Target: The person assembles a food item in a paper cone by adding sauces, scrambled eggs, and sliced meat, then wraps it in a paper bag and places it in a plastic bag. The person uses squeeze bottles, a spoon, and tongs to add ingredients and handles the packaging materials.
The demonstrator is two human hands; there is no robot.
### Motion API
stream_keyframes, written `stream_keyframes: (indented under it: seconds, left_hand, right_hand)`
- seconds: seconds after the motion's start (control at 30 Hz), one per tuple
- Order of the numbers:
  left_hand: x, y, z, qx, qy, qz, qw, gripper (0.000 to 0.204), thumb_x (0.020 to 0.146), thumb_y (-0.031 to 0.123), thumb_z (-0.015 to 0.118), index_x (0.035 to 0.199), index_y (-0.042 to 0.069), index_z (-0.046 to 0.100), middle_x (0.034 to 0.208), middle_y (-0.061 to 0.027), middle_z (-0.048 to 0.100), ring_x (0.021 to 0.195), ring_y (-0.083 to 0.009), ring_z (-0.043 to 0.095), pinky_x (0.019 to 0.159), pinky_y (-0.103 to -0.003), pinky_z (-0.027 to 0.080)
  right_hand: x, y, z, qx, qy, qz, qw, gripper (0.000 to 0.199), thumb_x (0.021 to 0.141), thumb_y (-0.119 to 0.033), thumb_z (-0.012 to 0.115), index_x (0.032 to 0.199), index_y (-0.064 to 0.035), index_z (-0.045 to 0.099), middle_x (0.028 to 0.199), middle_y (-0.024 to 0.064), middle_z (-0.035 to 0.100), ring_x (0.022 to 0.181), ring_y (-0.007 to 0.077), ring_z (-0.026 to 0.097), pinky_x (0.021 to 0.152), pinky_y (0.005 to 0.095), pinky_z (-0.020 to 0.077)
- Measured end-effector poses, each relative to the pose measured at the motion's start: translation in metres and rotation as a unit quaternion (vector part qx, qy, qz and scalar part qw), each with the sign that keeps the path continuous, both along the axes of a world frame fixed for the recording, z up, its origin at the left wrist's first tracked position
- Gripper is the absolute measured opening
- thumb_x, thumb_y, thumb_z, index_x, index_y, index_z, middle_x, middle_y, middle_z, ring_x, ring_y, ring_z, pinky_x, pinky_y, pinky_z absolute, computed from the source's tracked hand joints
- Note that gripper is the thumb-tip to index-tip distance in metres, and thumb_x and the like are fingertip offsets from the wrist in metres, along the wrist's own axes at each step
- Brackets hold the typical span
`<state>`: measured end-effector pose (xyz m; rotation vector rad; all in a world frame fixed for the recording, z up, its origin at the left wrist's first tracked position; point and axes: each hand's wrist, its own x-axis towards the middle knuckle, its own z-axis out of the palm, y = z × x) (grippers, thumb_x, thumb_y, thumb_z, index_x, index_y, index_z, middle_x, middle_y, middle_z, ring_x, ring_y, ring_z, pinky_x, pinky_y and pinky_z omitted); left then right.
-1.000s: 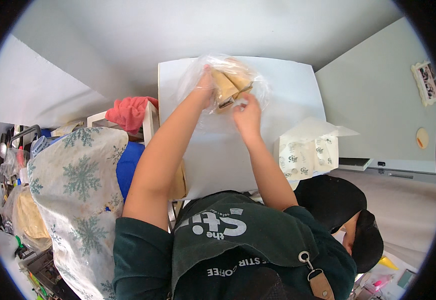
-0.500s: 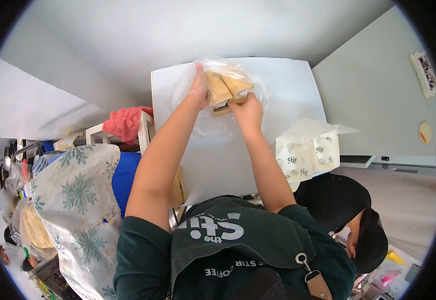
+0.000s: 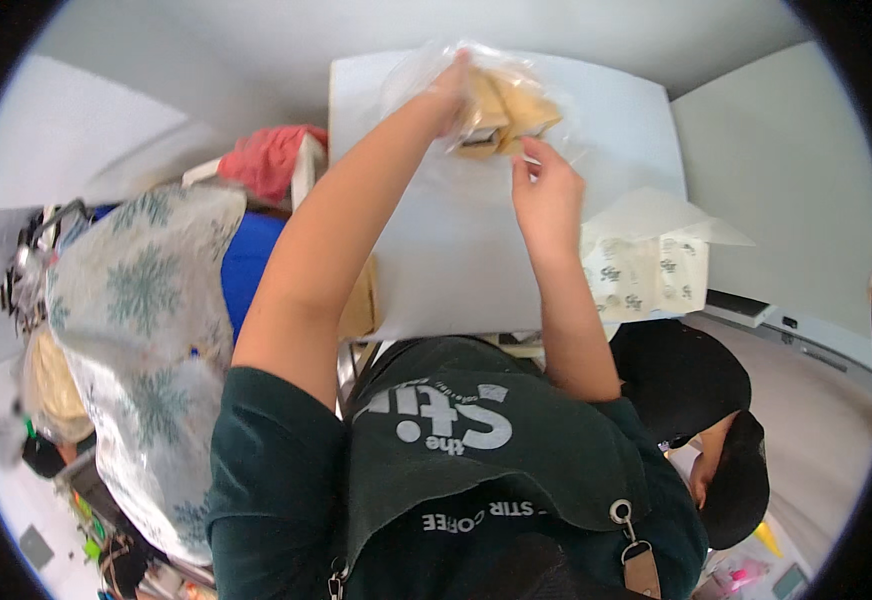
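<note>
Two brown paper packs (image 3: 486,105) lie side by side within a clear plastic bag (image 3: 406,85) near the table's far edge. My left hand (image 3: 446,100) grips the bag along its left side, fingers pointing away from me; motion blurs it and the plastic partly covers it. At the packs' near right end is my right hand (image 3: 550,190), its thumb and index finger apart and the other fingers curled. The index fingertip is at or very close to the packs; I cannot tell if it touches. What the packs hold is mostly hidden.
Printed cream paper (image 3: 646,270) hangs over the white table's (image 3: 436,270) right edge. A cardboard box (image 3: 361,305) stands at the near left. Further left are a red cloth (image 3: 274,160) and a snowflake-patterned cover (image 3: 146,300). A person in black (image 3: 681,380) is close on my right.
My right hand has drawn back from the packs' near end, its thumb and index finger parting. My left hand stays at the bag's left side. The whole view has shifted.
</note>
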<state>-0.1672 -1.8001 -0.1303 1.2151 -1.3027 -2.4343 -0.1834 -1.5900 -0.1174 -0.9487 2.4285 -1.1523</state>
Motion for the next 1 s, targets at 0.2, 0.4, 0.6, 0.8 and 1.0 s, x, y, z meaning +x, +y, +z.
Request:
stream_keyframes:
  seconds: [0.2,0.4,0.6,0.8,1.0]
  left_hand:
    - [0.014,-0.01,0.018,-0.086,-0.078,-0.039,0.992,0.082,0.097,0.064,0.05,0.154,0.008,0.035,0.163,-0.02,0.029,0.145,-0.0384,0.034,0.117,-0.058,0.029]
    - [0.032,0.011,0.044,-0.076,-0.093,-0.021,0.993,0.082,0.095,0.062,0.054,0.158,0.018,0.03,0.167,-0.0197,0.017,0.15,-0.0447,0.02,0.116,-0.068,0.023]
    - [0.04,0.01,0.064,-0.451,-0.246,-0.286,0.809,0.056,0.095,0.048,0.057,0.136,0.012,0.06,0.144,-0.0236,0.051,0.128,-0.0403,0.054,0.104,-0.055,0.045]
    - [0.056,0.026,0.099,-0.612,-0.343,-0.18,0.689,0.033,0.09,0.027,0.063,0.118,0.017,0.075,0.127,-0.0212,0.065,0.118,-0.037,0.062,0.096,-0.047,0.052]
    - [0.09,0.041,0.078,-0.669,-0.381,-0.091,0.632,0.05,0.08,0.015,0.069,0.127,0.033,0.071,0.158,-0.0176,0.034,0.14,-0.0406,0.039,0.107,-0.042,0.047]
  right_hand:
    - [0.094,0.013,-0.013,-0.046,-0.096,0.388,0.916,0.068,0.075,0.005,0.07,0.139,-0.009,0.054,0.128,0.0189,0.064,0.124,0.0328,0.059,0.106,0.0414,0.0457]
    - [0.113,-0.063,-0.066,-0.01,-0.188,0.599,0.778,0.083,0.067,0.009,0.07,0.144,-0.0096,0.049,0.138,0.0172,0.059,0.135,0.0319,0.051,0.115,0.0415,0.0381]
    - [0.107,-0.059,-0.064,0.053,-0.199,0.611,0.764,0.076,0.065,0.004,0.075,0.138,-0.0063,0.055,0.13,0.0157,0.064,0.126,0.0309,0.058,0.107,0.0419,0.0451]
    - [0.08,0.023,-0.062,0.041,-0.086,0.452,0.887,0.066,0.066,-0.005,0.08,0.129,-0.0069,0.06,0.121,0.018,0.065,0.116,0.0374,0.06,0.101,0.044,0.0496]
    - [0.061,0.11,-0.008,0.01,-0.165,0.208,0.964,0.058,0.067,-0.007,0.085,0.12,-0.0062,0.062,0.118,0.0126,0.066,0.114,0.0258,0.065,0.088,0.0388,0.0562]
